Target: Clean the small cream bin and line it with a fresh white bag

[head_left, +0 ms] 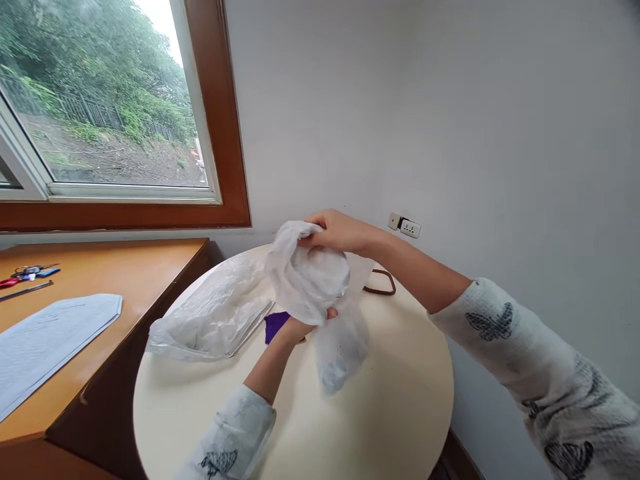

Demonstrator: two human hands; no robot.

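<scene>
I hold a thin, translucent white plastic bag (295, 273) above the round table. My right hand (330, 230) is closed on its upper edge, with the fingertips partly hidden in the folds. From below, my left hand (303, 327) grips the same bag; only its thumb tip shows in front, the other fingers being behind the plastic. A rounded white shape bulges in the bag between my hands; I cannot tell what it is. The bag's lower part hangs down past my left thumb, with small whitish bits showing dimly through it.
On the round cream table (400, 380) lie another crumpled plastic bag (210, 313), a purple item (275, 325) partly behind my left wrist, and a brown loop (383, 291). To the left, a wooden desk (165, 267) carries papers (55, 340) and small objects. Wall sockets (410, 228) sit behind.
</scene>
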